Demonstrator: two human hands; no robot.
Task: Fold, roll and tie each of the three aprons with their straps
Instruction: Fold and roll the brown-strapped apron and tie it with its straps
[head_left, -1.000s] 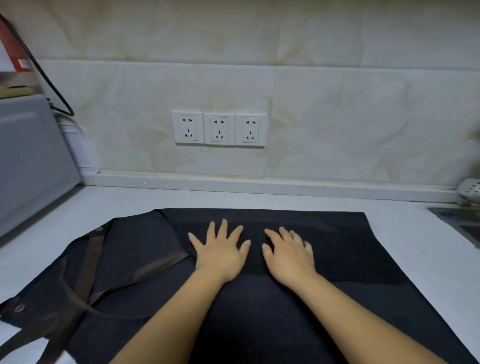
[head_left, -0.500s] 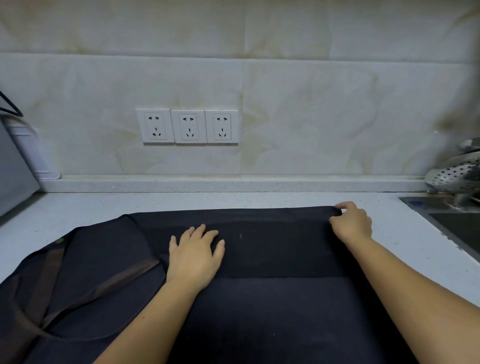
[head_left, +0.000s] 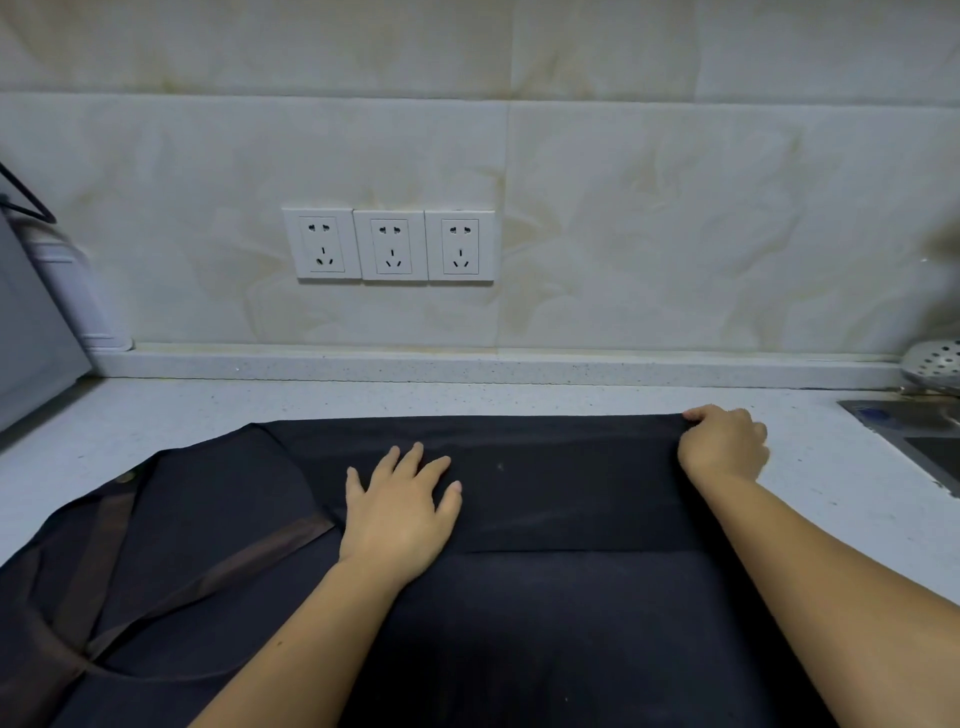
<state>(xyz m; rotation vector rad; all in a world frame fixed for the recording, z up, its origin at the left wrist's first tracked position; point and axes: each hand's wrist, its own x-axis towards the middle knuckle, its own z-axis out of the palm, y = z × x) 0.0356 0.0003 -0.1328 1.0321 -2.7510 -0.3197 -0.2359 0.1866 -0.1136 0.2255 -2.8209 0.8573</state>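
The straps (head_left: 218, 571) lie loose left of the left grip (head_left: 400, 514), which lies spread flat on the apron (head_left: 545, 499) on the desk (head_left: 831, 493). The right grip (head_left: 722, 447) pinches the far corner; a hard tug there could skew the fold or trap the straps.

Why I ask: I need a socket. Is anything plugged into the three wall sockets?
No, all three wall sockets show bare holes with no plug in them.
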